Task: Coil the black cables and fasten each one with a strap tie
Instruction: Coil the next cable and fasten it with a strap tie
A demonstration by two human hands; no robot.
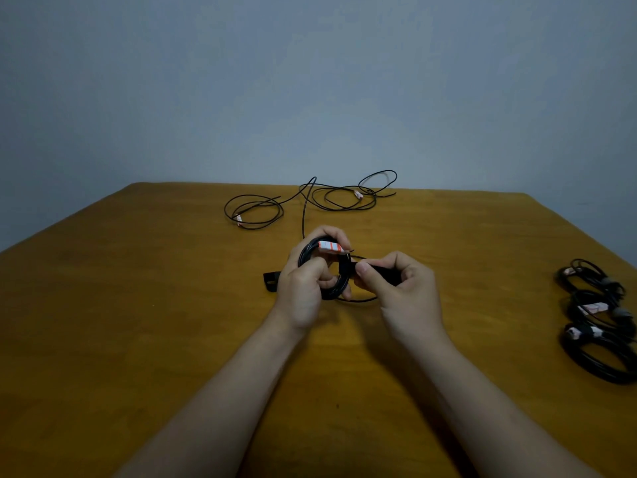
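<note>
Left hand (303, 291) grips coil (307, 250), right hand (403, 291) pinches strap (382, 272) (three tied coils (593, 281) (601, 310) (599, 357) aside).

Brown wooden table (138, 322), loose black cables (303, 208) sprawled along its far edge, three tied cable coils (599, 310) lined up by the right edge, black strap (270, 280) near the middle

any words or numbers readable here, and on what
None can be read.
Red-and-white tag on the coil in the left hand: print too blurred.
Similar tags on the tied coils at right and the loose cables: too small.
</note>
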